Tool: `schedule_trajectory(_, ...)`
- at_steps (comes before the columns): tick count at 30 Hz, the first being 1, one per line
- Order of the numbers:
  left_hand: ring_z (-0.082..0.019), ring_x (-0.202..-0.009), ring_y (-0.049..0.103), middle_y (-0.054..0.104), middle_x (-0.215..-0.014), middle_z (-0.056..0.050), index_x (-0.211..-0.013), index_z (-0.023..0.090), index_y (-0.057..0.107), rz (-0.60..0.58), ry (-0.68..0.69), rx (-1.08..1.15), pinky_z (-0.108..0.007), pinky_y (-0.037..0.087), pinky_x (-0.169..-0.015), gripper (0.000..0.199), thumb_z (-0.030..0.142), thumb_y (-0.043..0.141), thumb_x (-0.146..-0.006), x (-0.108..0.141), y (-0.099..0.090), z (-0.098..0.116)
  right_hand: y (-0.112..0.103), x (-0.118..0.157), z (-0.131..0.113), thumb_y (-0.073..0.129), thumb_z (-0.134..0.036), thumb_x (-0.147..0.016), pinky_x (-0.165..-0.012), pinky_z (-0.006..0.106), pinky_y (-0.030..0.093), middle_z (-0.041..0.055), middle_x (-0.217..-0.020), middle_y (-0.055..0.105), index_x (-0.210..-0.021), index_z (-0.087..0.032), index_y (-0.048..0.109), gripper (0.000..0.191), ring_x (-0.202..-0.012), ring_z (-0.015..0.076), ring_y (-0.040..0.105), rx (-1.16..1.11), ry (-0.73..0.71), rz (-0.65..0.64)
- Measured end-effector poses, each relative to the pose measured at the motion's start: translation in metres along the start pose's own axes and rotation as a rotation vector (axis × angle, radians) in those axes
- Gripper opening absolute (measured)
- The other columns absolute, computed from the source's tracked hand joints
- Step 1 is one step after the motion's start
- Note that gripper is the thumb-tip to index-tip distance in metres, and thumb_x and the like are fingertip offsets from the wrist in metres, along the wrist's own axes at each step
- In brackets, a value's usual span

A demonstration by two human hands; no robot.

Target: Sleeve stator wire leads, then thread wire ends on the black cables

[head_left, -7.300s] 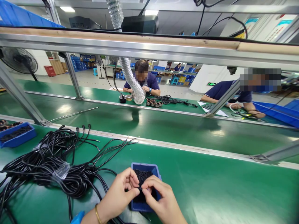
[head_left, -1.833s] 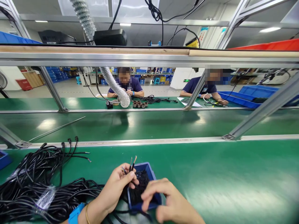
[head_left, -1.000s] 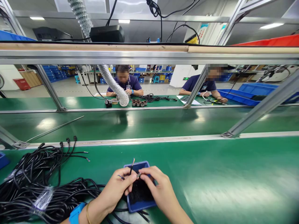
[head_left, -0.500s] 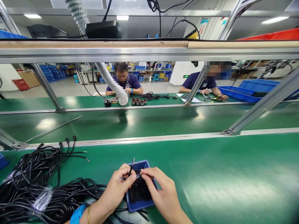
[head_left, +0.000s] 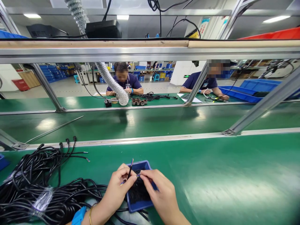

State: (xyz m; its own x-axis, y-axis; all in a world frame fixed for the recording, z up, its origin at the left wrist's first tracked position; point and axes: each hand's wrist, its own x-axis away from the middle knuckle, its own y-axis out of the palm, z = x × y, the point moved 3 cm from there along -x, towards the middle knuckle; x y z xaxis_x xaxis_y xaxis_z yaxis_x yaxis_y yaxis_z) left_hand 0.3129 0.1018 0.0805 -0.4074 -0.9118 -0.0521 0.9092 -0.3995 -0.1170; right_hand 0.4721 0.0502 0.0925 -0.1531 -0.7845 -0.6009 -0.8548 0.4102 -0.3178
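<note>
My left hand [head_left: 120, 184] pinches a black cable [head_left: 130, 170] whose stripped end points upward, with thin coloured wires showing there. Blue wire also shows beside its fingers. Close by on the right, my right hand [head_left: 161, 189] has its thumb and forefinger pressed together on the tip of a thin wire [head_left: 138, 175] that runs across from the left hand. Both hands are above a small blue bin [head_left: 140, 207] filled with small black pieces [head_left: 138, 192], too jumbled to make out singly.
Bundled black cables [head_left: 53, 200] cover the left of the green bench [head_left: 222, 175]. A thin metal rod [head_left: 55, 129] lies behind them. Metal frame posts [head_left: 264, 103] cross the view. Two co-workers sit opposite, near a silver duct hose [head_left: 112, 84] and blue trays [head_left: 246, 93].
Both hands stay over the bin with only slight finger movement. The upright cable end has shifted a little to the left. My right fingers still pinch the wire.
</note>
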Motion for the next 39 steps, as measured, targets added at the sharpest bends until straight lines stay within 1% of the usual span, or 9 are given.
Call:
schedule_trajectory(6, -0.012, -0.060, 0.045, 0.046, -0.073, 0.002, -0.066, 0.017, 0.057, -0.005, -0.090, 0.110, -0.023, 0.038, -0.052, 0.041, 0.053, 0.069, -0.081, 0.001, 0.004, -0.007, 0.003, 0.001, 0.002, 0.071, -0.020, -0.088, -0.062, 0.021, 0.059, 0.0000, -0.078, 0.079, -0.089, -0.024, 0.078, 0.008, -0.063, 0.0143, 0.072, -0.036, -0.012, 0.012)
schedule_trajectory(11, -0.010, -0.057, 0.039, 0.042, -0.066, 0.004, -0.066, 0.017, 0.053, 0.003, -0.132, 0.123, -0.022, 0.033, -0.051, 0.043, 0.055, 0.069, -0.080, 0.001, 0.004, -0.005, -0.005, -0.005, 0.001, 0.064, -0.017, -0.092, -0.066, 0.024, 0.059, 0.0012, -0.081, 0.078, -0.106, -0.027, 0.077, 0.022, -0.069, 0.0155, 0.071, -0.032, -0.038, 0.020)
schedule_trajectory(15, -0.010, -0.056, 0.037, 0.040, -0.064, 0.005, -0.065, 0.018, 0.050, -0.004, -0.162, 0.131, -0.023, 0.030, -0.051, 0.045, 0.057, 0.069, -0.078, 0.001, 0.004, -0.004, -0.008, -0.007, 0.003, 0.052, -0.016, -0.097, -0.071, 0.027, 0.060, 0.0051, -0.091, 0.076, -0.112, -0.027, 0.075, 0.030, -0.079, 0.0173, 0.071, -0.080, -0.002, -0.063)
schedule_trajectory(18, -0.010, -0.056, 0.037, 0.040, -0.063, 0.005, -0.066, 0.018, 0.052, -0.017, -0.187, 0.122, -0.023, 0.030, -0.051, 0.045, 0.058, 0.069, -0.078, 0.001, 0.004, -0.005, -0.008, -0.006, 0.005, 0.051, -0.017, -0.098, -0.067, 0.025, 0.059, 0.0051, -0.089, 0.073, -0.106, -0.025, 0.075, 0.026, -0.074, 0.0157, 0.069, -0.112, 0.034, -0.063)
schedule_trajectory(24, -0.011, -0.056, 0.038, 0.040, -0.061, 0.005, -0.069, 0.017, 0.055, -0.030, -0.217, 0.120, -0.023, 0.030, -0.051, 0.044, 0.058, 0.069, -0.077, 0.001, 0.004, -0.006, -0.008, -0.004, 0.007, 0.060, -0.025, -0.093, -0.072, 0.025, 0.056, 0.0042, -0.084, 0.067, -0.087, -0.022, 0.072, 0.014, -0.080, 0.0174, 0.067, -0.055, 0.088, 0.069)
schedule_trajectory(28, -0.011, -0.056, 0.038, 0.040, -0.061, 0.005, -0.069, 0.017, 0.055, -0.033, -0.223, 0.136, -0.023, 0.031, -0.050, 0.046, 0.060, 0.070, -0.076, 0.001, 0.005, -0.006, -0.004, -0.001, 0.009, 0.068, -0.032, -0.089, -0.071, 0.024, 0.057, 0.0028, -0.080, 0.075, -0.084, -0.022, 0.074, 0.013, -0.073, 0.0178, 0.070, -0.110, 0.232, 0.001)
schedule_trajectory(31, -0.011, -0.056, 0.039, 0.041, -0.062, 0.005, -0.068, 0.017, 0.055, -0.028, -0.223, 0.150, -0.023, 0.031, -0.050, 0.047, 0.061, 0.071, -0.075, 0.001, 0.005, -0.004, -0.003, -0.001, 0.009, 0.069, -0.036, -0.087, -0.072, 0.027, 0.058, 0.0039, -0.080, 0.078, -0.081, -0.022, 0.077, 0.017, -0.074, 0.0205, 0.073, -0.114, 0.267, -0.030)
schedule_trajectory(35, -0.010, -0.056, 0.039, 0.042, -0.063, 0.005, -0.067, 0.017, 0.055, -0.025, -0.217, 0.155, -0.023, 0.031, -0.050, 0.047, 0.060, 0.072, -0.074, 0.001, 0.005, -0.002, -0.002, -0.001, 0.009, 0.070, -0.036, -0.086, -0.071, 0.028, 0.059, 0.0041, -0.080, 0.079, -0.081, -0.023, 0.078, 0.016, -0.074, 0.0216, 0.074, -0.111, 0.267, -0.006)
schedule_trajectory(39, -0.010, -0.056, 0.041, 0.043, -0.065, 0.004, -0.066, 0.016, 0.057, -0.028, -0.209, 0.164, -0.022, 0.033, -0.051, 0.048, 0.061, 0.073, -0.074, 0.002, 0.005, -0.002, 0.002, -0.001, 0.008, 0.069, -0.029, -0.088, -0.071, 0.028, 0.058, 0.0033, -0.081, 0.077, -0.084, -0.024, 0.078, 0.011, -0.075, 0.0197, 0.073, -0.117, 0.168, -0.045)
